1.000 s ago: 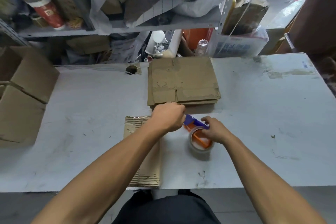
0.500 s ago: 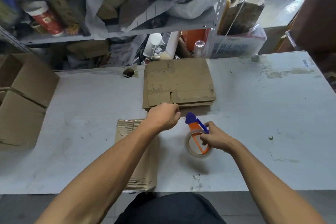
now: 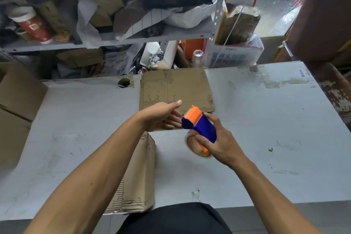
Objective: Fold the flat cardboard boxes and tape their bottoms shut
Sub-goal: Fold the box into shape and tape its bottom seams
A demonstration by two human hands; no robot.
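Observation:
My right hand [image 3: 218, 144] grips a blue and orange tape dispenser [image 3: 199, 127] with a roll of clear tape, raised a little off the grey table [image 3: 275, 129]. My left hand [image 3: 161, 118] reaches toward the dispenser's orange front, fingers straight and thumb up, just beside it. A stack of flat cardboard boxes [image 3: 176, 87] lies behind both hands at the table's far edge. Another flattened cardboard piece [image 3: 138, 175] lies at the near edge, partly under my left forearm.
Folded brown boxes [image 3: 17, 104] stand at the table's left end. A cable hole [image 3: 124, 82] sits left of the stack. Cluttered metal shelves [image 3: 152, 38] rise behind the table. A brown chair back [image 3: 322, 21] is at the far right.
My right hand has lifted and tipped the dispenser up from the table. My left hand has opened from a curled pose and turned toward the dispenser's front.

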